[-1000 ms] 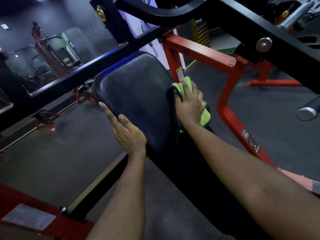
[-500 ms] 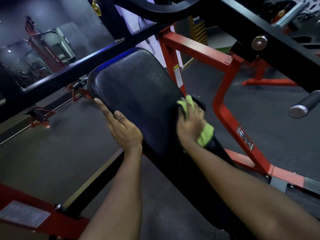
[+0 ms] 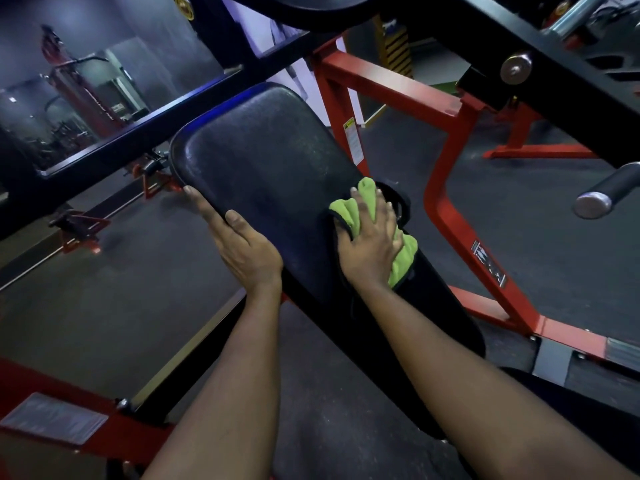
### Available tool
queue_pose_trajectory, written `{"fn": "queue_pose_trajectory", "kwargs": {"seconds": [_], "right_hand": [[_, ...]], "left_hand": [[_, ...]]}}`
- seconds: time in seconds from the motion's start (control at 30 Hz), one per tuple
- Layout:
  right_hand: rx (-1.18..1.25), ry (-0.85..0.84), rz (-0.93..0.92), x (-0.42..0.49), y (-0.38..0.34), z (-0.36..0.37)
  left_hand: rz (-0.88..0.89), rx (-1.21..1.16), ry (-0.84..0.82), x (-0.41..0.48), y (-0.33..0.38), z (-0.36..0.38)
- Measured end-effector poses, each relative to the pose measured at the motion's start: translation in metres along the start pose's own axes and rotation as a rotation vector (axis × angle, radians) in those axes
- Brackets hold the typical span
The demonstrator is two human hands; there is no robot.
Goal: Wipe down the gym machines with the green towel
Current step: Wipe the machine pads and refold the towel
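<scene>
On the pad, at its right edge, the right hand presses the towel down, fingers spread flat. Left hand lies flat along the left edge, holding nothing. Towel's bunched near the rim; push sideways and it could slide off.

The gym is dim, with a cool blue-violet cast. Blue light streaks along the upper edge of the black pad and the black beam behind it. Small glints sit on the chrome bar end and a bolt head. Wide-angle distortion bends straight lines near the edges; the far background looks soft.
</scene>
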State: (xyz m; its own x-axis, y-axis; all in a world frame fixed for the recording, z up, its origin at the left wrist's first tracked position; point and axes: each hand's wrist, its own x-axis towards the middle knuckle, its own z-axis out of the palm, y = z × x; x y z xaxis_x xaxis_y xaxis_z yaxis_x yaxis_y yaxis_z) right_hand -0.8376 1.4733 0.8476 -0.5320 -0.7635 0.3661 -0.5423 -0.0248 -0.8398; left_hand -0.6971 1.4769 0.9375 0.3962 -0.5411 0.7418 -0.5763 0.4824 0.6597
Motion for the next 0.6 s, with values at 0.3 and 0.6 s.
{"fn": "queue_pose_trajectory", "kwargs": {"seconds": [0.3,0.6], "right_hand": [[-0.07,0.01,0.489,-0.03,0.118,-0.015],[0.035,0.068,0.092,-0.059,-0.033,-0.002]], "left_hand": [[0.043,0.006,-0.013,-0.002,-0.003,0.002],[0.027,-0.017,-0.033,-0.001,0.001,-0.003]]}}
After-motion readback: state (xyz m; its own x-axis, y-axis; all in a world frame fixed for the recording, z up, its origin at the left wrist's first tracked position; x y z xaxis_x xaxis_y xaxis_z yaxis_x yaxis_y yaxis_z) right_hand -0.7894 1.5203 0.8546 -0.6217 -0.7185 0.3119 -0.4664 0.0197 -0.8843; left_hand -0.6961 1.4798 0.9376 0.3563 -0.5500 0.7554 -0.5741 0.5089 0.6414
